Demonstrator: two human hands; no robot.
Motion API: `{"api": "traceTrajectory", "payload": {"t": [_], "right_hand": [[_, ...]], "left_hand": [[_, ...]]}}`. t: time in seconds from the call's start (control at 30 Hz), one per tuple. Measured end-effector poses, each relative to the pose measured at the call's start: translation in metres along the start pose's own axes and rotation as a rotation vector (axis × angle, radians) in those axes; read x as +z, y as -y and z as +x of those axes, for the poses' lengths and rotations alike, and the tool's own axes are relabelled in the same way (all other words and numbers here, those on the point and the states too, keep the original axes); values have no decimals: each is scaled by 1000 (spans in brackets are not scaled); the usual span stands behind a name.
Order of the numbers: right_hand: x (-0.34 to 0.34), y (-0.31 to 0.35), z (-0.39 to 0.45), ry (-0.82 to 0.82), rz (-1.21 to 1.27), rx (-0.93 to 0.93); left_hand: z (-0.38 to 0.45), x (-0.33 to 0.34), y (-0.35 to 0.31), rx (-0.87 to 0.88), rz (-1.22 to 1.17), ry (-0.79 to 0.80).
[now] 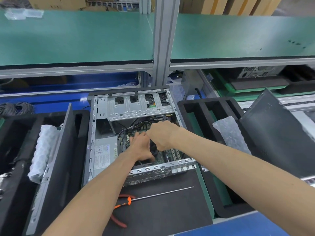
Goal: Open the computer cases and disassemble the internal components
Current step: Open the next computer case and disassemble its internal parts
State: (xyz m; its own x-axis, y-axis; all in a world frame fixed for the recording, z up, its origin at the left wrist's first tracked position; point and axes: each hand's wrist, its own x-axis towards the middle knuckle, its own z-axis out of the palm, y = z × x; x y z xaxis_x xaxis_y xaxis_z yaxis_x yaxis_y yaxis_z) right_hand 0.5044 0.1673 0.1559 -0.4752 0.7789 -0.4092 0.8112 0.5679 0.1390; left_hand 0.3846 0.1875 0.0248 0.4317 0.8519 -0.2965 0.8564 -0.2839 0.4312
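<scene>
An open computer case lies flat on a black mat in front of me, its side panel off. Inside are a silver drive cage, a grey power supply and a green motherboard. Both hands are inside the case over a black cooler on the motherboard. My left hand grips its left side, thumb down at the near edge. My right hand is curled tight over its right top edge. The hands hide most of the cooler.
Red-handled pliers and a long screwdriver lie on the mat near me. A removed side panel and bubble wrap stand in the left foam tray. The right foam tray holds more bubble wrap, with another panel beside it.
</scene>
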Motion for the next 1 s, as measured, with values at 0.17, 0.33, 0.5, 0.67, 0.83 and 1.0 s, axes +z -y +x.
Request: {"api": "traceTrajectory", "payload": {"t": [0.17, 0.33, 0.5, 0.67, 0.83, 1.0], "right_hand": [[2, 2, 0, -29, 117, 37], [-1, -8, 6, 288, 380, 278], [4, -6, 0, 131, 139, 93], [8, -6, 1, 11, 100, 33], [4, -16, 3, 333, 345, 274], [3, 2, 3, 116, -37, 34]], "left_hand": [[0, 0, 0, 4, 25, -13], [0, -3, -2, -11, 84, 17], [2, 0, 1, -3, 65, 17], [3, 2, 2, -6, 49, 13], [4, 0, 0, -24, 95, 12], [3, 2, 1, -11, 59, 16]]}}
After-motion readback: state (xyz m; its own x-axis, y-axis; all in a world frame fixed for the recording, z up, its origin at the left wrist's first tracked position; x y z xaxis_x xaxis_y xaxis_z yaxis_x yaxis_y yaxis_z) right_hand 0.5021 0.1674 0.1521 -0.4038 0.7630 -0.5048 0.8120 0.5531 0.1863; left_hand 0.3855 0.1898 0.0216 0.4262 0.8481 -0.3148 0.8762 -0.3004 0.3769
